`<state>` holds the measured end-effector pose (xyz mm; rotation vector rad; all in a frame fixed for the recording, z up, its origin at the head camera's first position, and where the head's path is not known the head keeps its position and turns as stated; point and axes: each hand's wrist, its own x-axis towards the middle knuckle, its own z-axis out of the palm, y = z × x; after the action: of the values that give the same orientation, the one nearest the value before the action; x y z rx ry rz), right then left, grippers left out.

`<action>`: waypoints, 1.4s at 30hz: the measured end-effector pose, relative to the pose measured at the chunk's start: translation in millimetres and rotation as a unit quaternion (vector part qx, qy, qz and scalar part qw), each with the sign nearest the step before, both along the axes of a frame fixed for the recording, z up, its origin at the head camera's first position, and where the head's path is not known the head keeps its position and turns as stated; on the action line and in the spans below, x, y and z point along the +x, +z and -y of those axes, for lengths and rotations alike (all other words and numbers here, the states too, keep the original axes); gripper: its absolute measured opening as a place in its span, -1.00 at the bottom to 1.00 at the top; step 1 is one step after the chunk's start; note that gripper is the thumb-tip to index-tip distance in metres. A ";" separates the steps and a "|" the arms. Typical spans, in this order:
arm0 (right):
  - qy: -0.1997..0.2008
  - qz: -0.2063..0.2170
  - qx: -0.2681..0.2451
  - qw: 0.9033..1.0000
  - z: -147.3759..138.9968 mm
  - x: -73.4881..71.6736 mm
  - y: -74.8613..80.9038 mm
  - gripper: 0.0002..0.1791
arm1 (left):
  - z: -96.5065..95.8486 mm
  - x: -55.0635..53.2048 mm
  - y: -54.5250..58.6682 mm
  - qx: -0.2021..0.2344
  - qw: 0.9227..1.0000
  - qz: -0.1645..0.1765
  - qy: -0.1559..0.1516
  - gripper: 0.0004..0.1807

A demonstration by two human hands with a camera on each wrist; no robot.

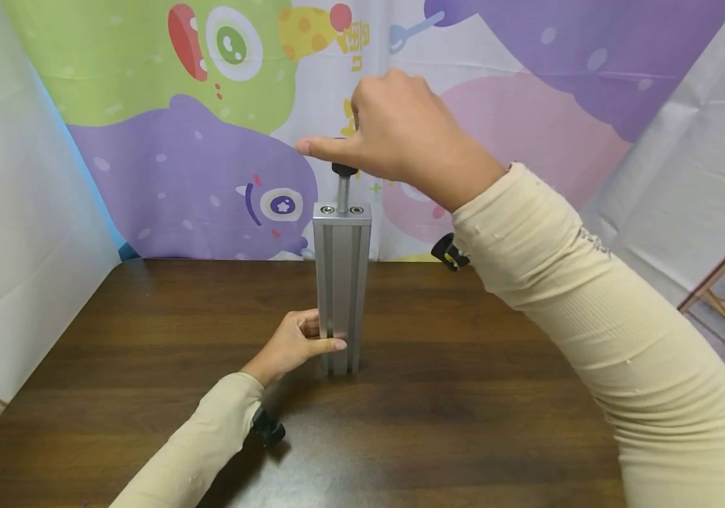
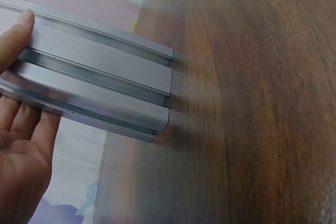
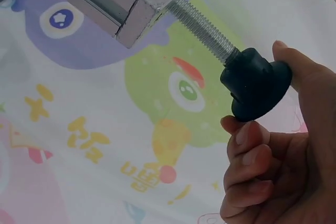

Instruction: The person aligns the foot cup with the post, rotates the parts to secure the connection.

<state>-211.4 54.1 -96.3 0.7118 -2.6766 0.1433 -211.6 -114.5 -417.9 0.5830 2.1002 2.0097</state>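
Note:
A silver aluminium profile (image 1: 343, 282) stands upright on the wooden table, its long grooves running vertically. Around its lower part, my left hand (image 1: 289, 346) grips it, with the thumb on the near face and the fingers at the far side, as the left wrist view of the hand (image 2: 23, 166) shows. From the metal end plate (image 1: 342, 220) on top rises a threaded rod (image 3: 205, 27) with a black levelling foot (image 3: 257, 85). My right hand (image 1: 400, 127) pinches the foot's round base between thumb and fingers. Two screw heads sit in the plate beside the rod.
Behind the brown wooden table (image 1: 451, 423) hangs a printed cartoon curtain (image 1: 210, 176). White fabric (image 1: 13, 176) encloses the left side, and more hangs at the right. A black strap mount (image 1: 267, 428) sticks out from the left wrist, another (image 1: 449, 252) from the right.

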 end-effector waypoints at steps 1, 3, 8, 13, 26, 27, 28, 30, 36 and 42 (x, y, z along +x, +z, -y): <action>0.002 0.000 0.002 1.000 -0.1 0.3 0.1 -0.22 | 0.0 -0.1 -0.1 0.000 1.000 0.001 0.000 -0.53; 0.008 0.006 0.007 1.000 -1.3 1.2 1.0 -0.22 | 0.0 -0.1 0.0 0.001 1.000 0.003 0.000 -0.53; 0.047 0.091 0.065 0.993 -9.7 4.8 11.5 -0.25 | 0.5 -0.1 0.5 0.001 1.000 0.003 0.001 -0.53; 0.168 0.176 0.127 0.962 -20.2 3.3 23.5 -0.29 | 1.2 0.5 1.0 0.001 1.000 0.007 0.003 -0.53; 0.209 0.145 0.122 0.959 -18.7 3.1 27.2 -0.58 | 2.1 1.9 2.5 0.003 1.000 0.008 0.000 -0.53; 0.200 0.134 0.118 0.963 -17.4 2.9 26.2 -0.62 | 2.2 2.0 2.7 0.003 1.000 0.009 0.000 -0.53; 0.185 0.121 0.112 0.969 -15.9 3.0 24.9 -0.65 | 2.3 2.1 2.7 0.003 1.000 0.010 0.000 -0.53; 0.148 0.087 0.096 0.980 -11.6 3.1 21.0 -0.59 | 2.6 2.2 2.7 0.002 1.000 0.011 0.000 -0.53; 0.013 0.012 0.034 0.999 2.4 5.2 4.9 -0.25 | 2.6 2.6 2.5 0.001 1.000 0.015 0.001 -0.53; -0.019 -0.001 0.009 1.000 4.0 6.0 -0.7 -0.24 | 2.9 2.5 1.3 -0.002 1.000 0.013 0.003 -0.53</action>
<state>-205.4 50.1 -97.0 0.6658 -2.6899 0.1097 -209.1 -117.4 -416.6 0.5466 2.0931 2.0042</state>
